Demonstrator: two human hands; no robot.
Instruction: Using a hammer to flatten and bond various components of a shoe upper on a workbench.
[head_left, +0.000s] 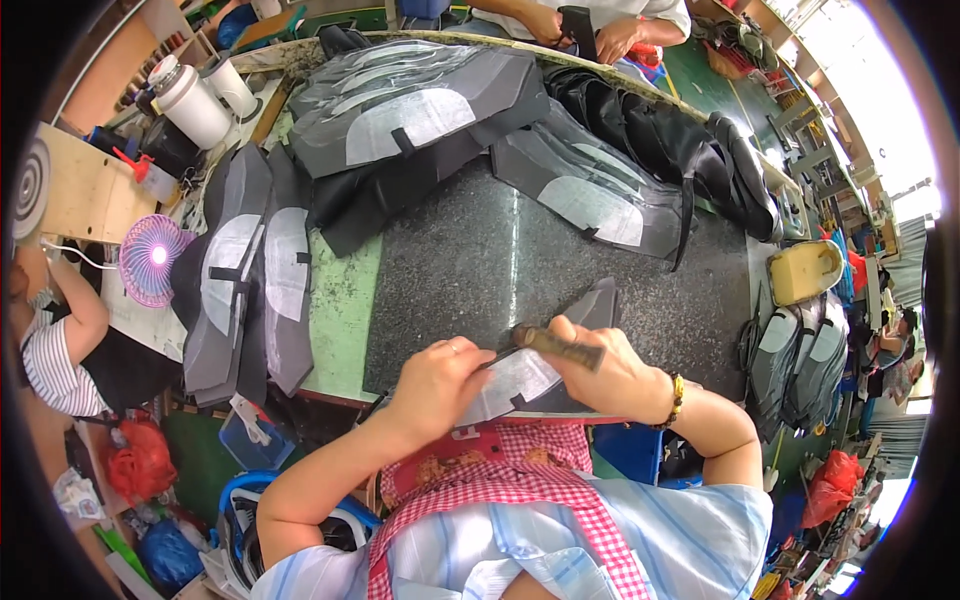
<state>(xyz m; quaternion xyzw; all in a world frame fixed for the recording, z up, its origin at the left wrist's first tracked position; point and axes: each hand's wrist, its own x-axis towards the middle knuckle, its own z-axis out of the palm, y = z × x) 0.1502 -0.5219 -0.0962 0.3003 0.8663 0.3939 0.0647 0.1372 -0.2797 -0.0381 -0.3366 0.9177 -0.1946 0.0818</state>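
My right hand (610, 370) is wrapped round a short, thick brown tool (566, 347), worn and wooden-looking; its exact kind is unclear. The tool is over a dark grey cut panel (595, 305) with a pale patch, which lies on the black speckled work board (450, 260) close to my body. At the panel's left side, my left hand (440, 382) is closed, thumb and fingers pinching at a dark edge of the panel. My hands partly cover the panel.
Stacked grey panels (410, 110) lie at the back, others (240, 270) at left and right. A purple-lit fan (155, 258) and white flask (188, 100) stand left. A yellow container (806, 272) is at right. Co-workers' hands (618, 40) show across the table.
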